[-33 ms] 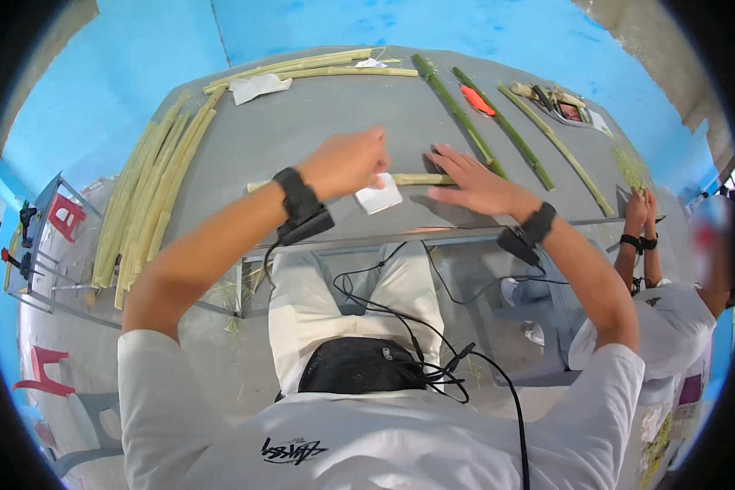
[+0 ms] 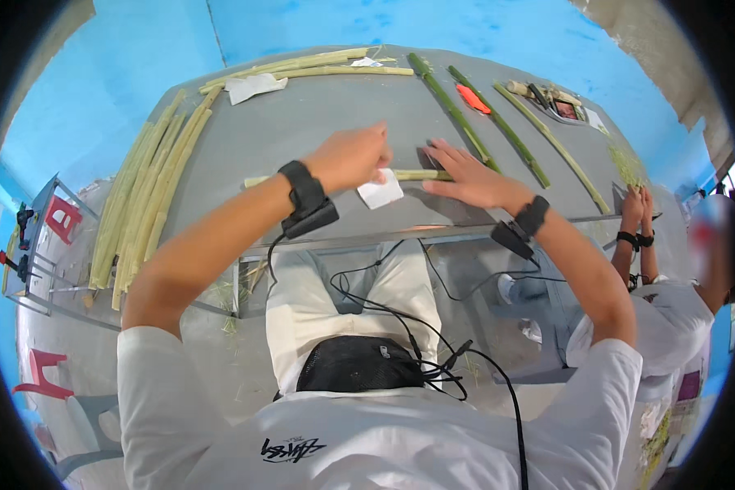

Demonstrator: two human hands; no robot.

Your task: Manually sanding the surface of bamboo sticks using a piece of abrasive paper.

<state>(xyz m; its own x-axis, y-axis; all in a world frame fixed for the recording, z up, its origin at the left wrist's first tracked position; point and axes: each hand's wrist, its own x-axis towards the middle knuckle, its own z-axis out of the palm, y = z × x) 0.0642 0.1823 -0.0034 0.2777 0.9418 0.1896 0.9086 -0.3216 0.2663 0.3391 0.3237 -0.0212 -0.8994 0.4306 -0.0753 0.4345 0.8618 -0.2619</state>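
A short peeled bamboo stick (image 2: 420, 175) lies crosswise on the grey table near its front edge. My left hand (image 2: 353, 155) is closed over it, its fingers curled around a white square sheet (image 2: 381, 190) that drapes over the stick toward me. Whether the sheet is paper or sandpaper I cannot make out. My right hand (image 2: 474, 178) rests over the stick's right end with the fingers spread and stretched out. Part of the stick is hidden under my left hand and the sheet.
Long peeled bamboo poles (image 2: 151, 188) lie along the table's left side, more along the back. Green bamboo poles (image 2: 457, 114), an orange-handled tool (image 2: 473, 100) and a pale pole (image 2: 551, 147) lie to the right. A co-worker's hands (image 2: 635, 208) are at the right edge. Black cables (image 2: 400, 318) hang before me.
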